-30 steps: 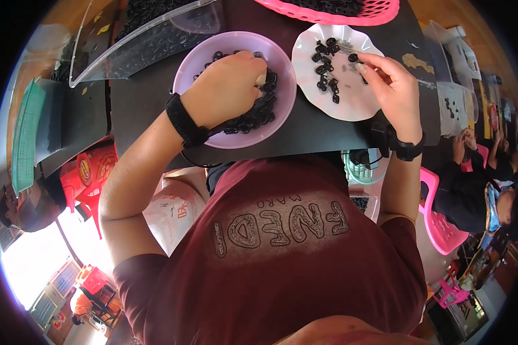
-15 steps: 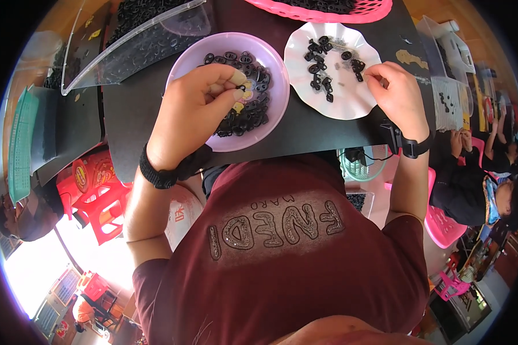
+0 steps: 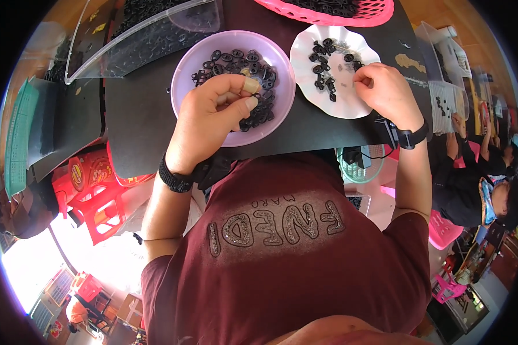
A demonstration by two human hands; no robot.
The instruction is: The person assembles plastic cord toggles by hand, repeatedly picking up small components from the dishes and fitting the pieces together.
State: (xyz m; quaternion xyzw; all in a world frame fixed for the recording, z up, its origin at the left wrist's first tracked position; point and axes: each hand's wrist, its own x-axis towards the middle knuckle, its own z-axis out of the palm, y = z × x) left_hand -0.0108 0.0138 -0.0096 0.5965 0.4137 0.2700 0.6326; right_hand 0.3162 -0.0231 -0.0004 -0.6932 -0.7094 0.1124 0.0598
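My left hand [image 3: 216, 115] hovers over the near side of a lilac bowl [image 3: 182, 86] heaped with small black oval plastic parts [image 3: 229, 56]. Its thumb and index finger, the index wrapped in tan tape, pinch together around a small black part that is mostly hidden. At the right rim of a white scalloped plate [image 3: 305, 86], my right hand [image 3: 388, 92] has its fingers closed; whatever lies between the fingertips is hidden. Black parts [image 3: 322, 69] are scattered on that plate, beside some small clear pieces [image 3: 341, 49].
A clear plastic bin [image 3: 149, 49] of black parts stands at the far left of the dark table [image 3: 147, 109]. Behind the plate is a pink basket [image 3: 377, 14] with more black parts. Other people [image 3: 472, 190] sit at the right; a red stool [image 3: 92, 195] stands at left.
My right hand has shifted left, bringing its fingertips further over the plate's right side. My left hand has moved slightly right and down, still pinching above the bowl.
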